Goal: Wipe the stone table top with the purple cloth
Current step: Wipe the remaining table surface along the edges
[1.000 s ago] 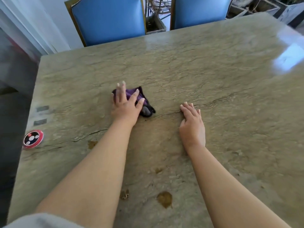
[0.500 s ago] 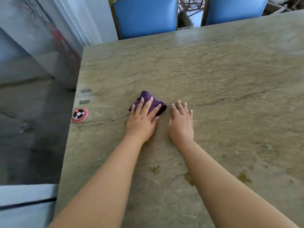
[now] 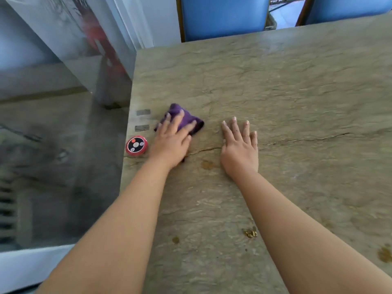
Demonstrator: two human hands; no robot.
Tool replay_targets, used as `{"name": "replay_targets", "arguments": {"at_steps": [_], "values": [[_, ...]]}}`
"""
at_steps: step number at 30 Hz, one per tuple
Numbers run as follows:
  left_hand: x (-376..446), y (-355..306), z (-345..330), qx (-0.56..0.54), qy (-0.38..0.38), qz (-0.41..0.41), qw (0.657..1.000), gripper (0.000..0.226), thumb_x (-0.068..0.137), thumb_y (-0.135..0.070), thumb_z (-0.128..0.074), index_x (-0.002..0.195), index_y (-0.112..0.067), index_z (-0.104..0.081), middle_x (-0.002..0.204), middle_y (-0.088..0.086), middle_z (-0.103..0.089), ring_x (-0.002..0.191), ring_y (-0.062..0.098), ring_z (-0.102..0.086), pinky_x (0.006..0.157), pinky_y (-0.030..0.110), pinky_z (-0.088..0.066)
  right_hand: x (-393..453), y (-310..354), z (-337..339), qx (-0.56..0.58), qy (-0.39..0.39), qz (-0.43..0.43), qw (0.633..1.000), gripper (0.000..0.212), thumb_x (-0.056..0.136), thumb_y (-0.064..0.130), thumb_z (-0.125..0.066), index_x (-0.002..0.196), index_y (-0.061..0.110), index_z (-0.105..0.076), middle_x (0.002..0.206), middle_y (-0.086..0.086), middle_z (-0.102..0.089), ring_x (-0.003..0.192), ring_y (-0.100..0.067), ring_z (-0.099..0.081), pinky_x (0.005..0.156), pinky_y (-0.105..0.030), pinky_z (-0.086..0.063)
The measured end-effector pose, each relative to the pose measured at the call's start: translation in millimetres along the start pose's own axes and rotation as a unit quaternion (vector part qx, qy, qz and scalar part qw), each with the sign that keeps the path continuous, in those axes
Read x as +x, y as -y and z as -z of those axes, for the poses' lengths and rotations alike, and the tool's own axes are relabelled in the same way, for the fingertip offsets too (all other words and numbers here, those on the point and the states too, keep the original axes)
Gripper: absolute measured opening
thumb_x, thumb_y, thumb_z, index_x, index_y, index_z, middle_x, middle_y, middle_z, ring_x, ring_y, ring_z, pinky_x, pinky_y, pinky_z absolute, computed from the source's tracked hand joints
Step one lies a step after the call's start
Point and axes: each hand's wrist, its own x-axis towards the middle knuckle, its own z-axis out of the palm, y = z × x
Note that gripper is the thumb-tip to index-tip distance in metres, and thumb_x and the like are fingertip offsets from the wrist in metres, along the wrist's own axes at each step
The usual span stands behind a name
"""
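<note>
My left hand (image 3: 169, 143) is flat on the bunched-up purple cloth (image 3: 180, 118), fingers spread and pressing down on it, not curled around it. Right hand (image 3: 239, 149) is just planted palm-down on the bare stone beside it, fingers straight, holding nothing, basically bracing me. The cloth sits near the left edge of the greenish-brown veined stone table top (image 3: 286, 92), close to my side of that edge.

Stuff that could go sideways, imo: the little round red and black button gadget (image 3: 136, 146) is right next to my left hand, almost at the table edge, so a sloppy swipe that way could knock it onto the floor. Also the cloth is a small wad and I'm only pressing on it, so if I push fast it might slide out from under my fingers or just roll up. And there are brownish stains (image 3: 206, 164) plus some yellowish crumbs (image 3: 250, 232) closer to me that still look untouched, so it'd be easy to smear those around instead of lifting them.

The stone is polished with a long dark crack line running across it. Two small grey rectangles (image 3: 143, 112) sit by the left edge. Two blue upholstered chairs (image 3: 222, 15) are on the far side, and there's a grey floor off to the left
</note>
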Motion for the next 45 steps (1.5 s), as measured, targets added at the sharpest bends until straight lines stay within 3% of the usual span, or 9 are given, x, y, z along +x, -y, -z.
{"name": "replay_targets", "arguments": {"at_steps": [6,10,14,21,26,29,31,37,45], "values": [[-16,-6,4,-0.016,-0.037,0.092,0.995,0.046,0.100,-0.032,-0.038,0.146,-0.037,-0.036,0.162,-0.004,-0.010,0.148,0.027,-0.008,0.120,0.042,-0.006,-2,3,0,-0.007,-0.007,-0.005,1.000,0.055,0.099,0.028,-0.022,0.151,0.036,-0.009,0.161,0.010,0.001,0.148,-0.021,0.012,0.118,-0.040,0.011],[-117,-55,-13,-0.054,-0.059,0.025,0.996,0.044,0.096,-0.035,-0.038,0.139,-0.037,-0.048,0.157,-0.008,-0.027,0.146,0.023,-0.020,0.118,0.041,-0.013,-2,-6,11,0.040,0.019,0.022,0.999,0.053,0.099,0.024,-0.031,0.150,0.032,-0.021,0.161,0.006,-0.007,0.149,-0.022,0.004,0.119,-0.038,0.006],[-147,-64,-16,-0.064,-0.008,-0.047,0.997,0.050,0.096,-0.041,-0.024,0.144,-0.042,-0.037,0.159,-0.014,-0.019,0.148,0.014,-0.010,0.120,0.036,-0.001,-23,-24,25,0.137,0.043,0.063,0.988,0.051,0.097,0.011,-0.039,0.147,0.025,-0.035,0.160,0.004,-0.018,0.148,-0.016,-0.005,0.118,-0.030,0.000],[-27,-75,-9,-0.028,0.006,0.145,0.989,0.048,0.101,-0.039,-0.031,0.149,-0.042,-0.025,0.162,-0.010,-0.003,0.149,0.023,0.002,0.120,0.044,0.004,-67,-63,45,0.192,0.074,0.022,0.978,0.053,0.095,0.002,-0.037,0.146,0.017,-0.036,0.159,0.002,-0.018,0.148,-0.012,-0.007,0.116,-0.023,0.000],[-79,-167,-35,-0.054,0.017,-0.083,0.995,0.051,0.099,-0.037,-0.033,0.149,-0.039,-0.027,0.160,-0.015,-0.013,0.149,0.018,-0.002,0.119,0.038,0.006,-76,-95,55,0.066,0.041,-0.084,0.993,0.061,0.095,0.020,-0.041,0.151,0.028,-0.019,0.162,0.005,-0.003,0.148,-0.015,0.004,0.117,-0.046,0.004],[-116,-160,-36,-0.054,0.032,-0.183,0.981,0.054,0.096,-0.035,-0.032,0.149,-0.037,-0.027,0.159,-0.017,-0.017,0.148,0.014,-0.007,0.120,0.036,0.004,-84,-114,57,0.062,0.048,-0.102,0.992,0.067,0.095,0.031,-0.045,0.152,0.027,-0.012,0.162,0.003,0.005,0.148,-0.014,0.008,0.117,-0.044,0.006],[-98,-134,-29,-0.052,0.023,-0.166,0.984,0.051,0.098,-0.032,-0.036,0.148,-0.039,-0.030,0.159,-0.016,-0.016,0.149,0.013,-0.007,0.119,0.035,0.004,-87,-122,58,0.075,0.066,-0.077,0.992,0.069,0.096,0.034,-0.047,0.153,0.026,-0.009,0.161,0.002,0.008,0.148,-0.015,0.010,0.117,-0.040,0.007],[9,-141,-18,-0.023,0.030,0.066,0.997,0.051,0.100,-0.033,-0.035,0.149,-0.041,-0.024,0.162,-0.010,-0.004,0.149,0.024,0.002,0.119,0.043,0.006,-82,-132,65,0.117,0.095,-0.046,0.988,0.063,0.099,0.016,-0.042,0.152,0.022,-0.010,0.161,0.002,0.007,0.147,-0.015,0.011,0.116,-0.034,0.008],[-64,-216,-41,-0.052,0.054,-0.166,0.983,0.054,0.097,-0.034,-0.036,0.149,-0.041,-0.024,0.159,-0.020,-0.010,0.148,0.011,0.002,0.117,0.031,0.008,-84,-134,75,0.250,0.073,-0.073,0.963,0.077,0.086,-0.008,-0.033,0.153,0.019,-0.006,0.161,-0.003,-0.006,0.148,-0.013,0.002,0.115,-0.024,0.006]]}}
